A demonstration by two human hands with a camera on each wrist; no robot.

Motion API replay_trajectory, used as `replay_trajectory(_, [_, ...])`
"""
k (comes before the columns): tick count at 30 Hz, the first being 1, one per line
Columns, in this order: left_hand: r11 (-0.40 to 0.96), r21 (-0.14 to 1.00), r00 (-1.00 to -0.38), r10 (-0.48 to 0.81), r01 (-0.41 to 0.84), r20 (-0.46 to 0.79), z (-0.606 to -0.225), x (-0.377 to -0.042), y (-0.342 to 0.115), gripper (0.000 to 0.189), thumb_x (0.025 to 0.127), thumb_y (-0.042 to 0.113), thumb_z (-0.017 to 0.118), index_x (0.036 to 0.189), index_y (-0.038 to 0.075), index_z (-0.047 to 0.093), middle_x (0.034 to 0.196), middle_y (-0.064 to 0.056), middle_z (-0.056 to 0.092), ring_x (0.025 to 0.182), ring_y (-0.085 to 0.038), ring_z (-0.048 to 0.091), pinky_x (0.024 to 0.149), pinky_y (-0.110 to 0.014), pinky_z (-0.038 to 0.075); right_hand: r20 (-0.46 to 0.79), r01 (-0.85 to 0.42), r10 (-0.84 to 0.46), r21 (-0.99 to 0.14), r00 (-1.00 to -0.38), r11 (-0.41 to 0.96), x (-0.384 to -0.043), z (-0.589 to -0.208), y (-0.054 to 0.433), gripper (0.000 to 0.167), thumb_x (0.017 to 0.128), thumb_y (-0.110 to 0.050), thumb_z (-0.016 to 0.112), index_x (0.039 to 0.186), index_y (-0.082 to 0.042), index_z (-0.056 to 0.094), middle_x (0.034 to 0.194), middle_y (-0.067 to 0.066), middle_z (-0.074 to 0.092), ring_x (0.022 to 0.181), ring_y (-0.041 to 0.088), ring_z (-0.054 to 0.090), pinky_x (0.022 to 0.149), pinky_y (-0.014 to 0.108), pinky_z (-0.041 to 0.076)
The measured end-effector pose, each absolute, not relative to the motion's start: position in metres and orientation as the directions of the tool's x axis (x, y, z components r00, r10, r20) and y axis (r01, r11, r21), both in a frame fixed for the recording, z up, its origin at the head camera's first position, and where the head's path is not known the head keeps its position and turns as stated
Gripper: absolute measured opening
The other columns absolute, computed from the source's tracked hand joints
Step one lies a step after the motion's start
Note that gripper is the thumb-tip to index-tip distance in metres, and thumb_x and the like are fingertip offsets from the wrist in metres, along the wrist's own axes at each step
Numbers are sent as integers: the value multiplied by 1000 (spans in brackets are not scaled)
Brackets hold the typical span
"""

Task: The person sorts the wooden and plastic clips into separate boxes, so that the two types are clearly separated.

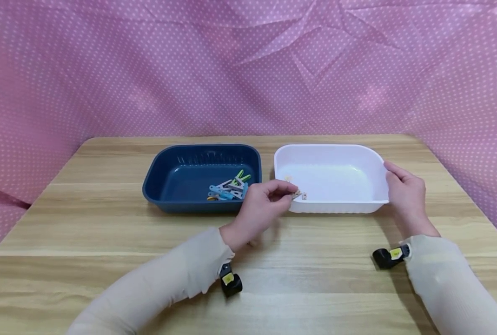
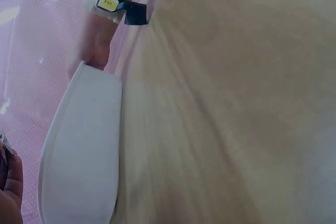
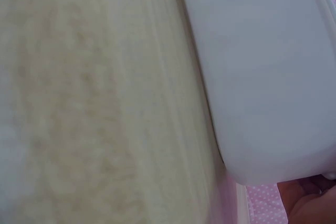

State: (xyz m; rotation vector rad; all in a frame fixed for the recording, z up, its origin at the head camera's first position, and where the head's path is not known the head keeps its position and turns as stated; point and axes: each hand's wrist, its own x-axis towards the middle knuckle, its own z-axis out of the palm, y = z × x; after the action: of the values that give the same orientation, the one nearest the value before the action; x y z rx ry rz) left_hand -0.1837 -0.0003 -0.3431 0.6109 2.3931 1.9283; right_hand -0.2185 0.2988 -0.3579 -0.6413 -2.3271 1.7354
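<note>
My left hand (image 1: 261,208) pinches a small wooden clothespin (image 1: 295,194) with a metal spring, over the near left corner of the white basin (image 1: 336,208). That hand (image 2: 11,187) also shows at the left edge of the left wrist view. Inside the basin lie a wooden piece (image 1: 304,196), probably another clothespin, and a pale yellowish one (image 1: 288,178), partly unclear. My right hand (image 1: 408,195) grips the basin's right end, thumb near the rim; part of this hand (image 3: 310,203) shows below the basin wall (image 3: 262,77) in the right wrist view.
Left of the white basin stands a dark blue basin (image 1: 181,204). Several plastic clothespins (image 1: 227,190), blue, green and grey, lie heaped in its near right corner. Both basins stand on a wooden table (image 1: 307,279). A pink dotted cloth (image 1: 248,70) hangs behind and at the sides.
</note>
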Motion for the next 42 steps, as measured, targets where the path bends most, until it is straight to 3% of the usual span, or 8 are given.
replay_trajectory(7, [218,921,-914,324,323,244,-335,-191,7,18,84,3,60,98,9,69,96,0,68,82,-9,58,73,-17,52,-126,230,454,-956,-882,181,-218,-359,302,43,97,-30,40,138,-19,43,149,3,31,132,16,35,98,18,40])
replay_trajectory(21, [350,885,-924,333,306,187,-328,-216,21,13,86,8,61,98,10,68,93,1,67,80,-9,57,69,-15,51,-121,213,460,-965,-880,155,-219,-362,304,42,97,-27,41,137,-17,44,148,3,32,132,16,35,97,16,40])
replay_trajectory(32, [296,914,-940,281,277,194,-329,-223,17,26,90,14,59,116,9,64,112,-5,66,98,-9,60,84,-17,50,-88,202,451,-956,-888,212,-218,-358,300,43,96,-27,40,138,-15,44,147,7,34,130,17,38,90,11,43])
replay_trajectory(42, [231,931,-932,295,282,209,-326,-215,5,25,91,13,58,114,6,65,112,-7,66,98,-9,61,83,-19,51,-107,207,452,-962,-885,179,-220,-358,299,43,97,-27,39,138,-16,44,148,6,32,132,18,35,103,24,36])
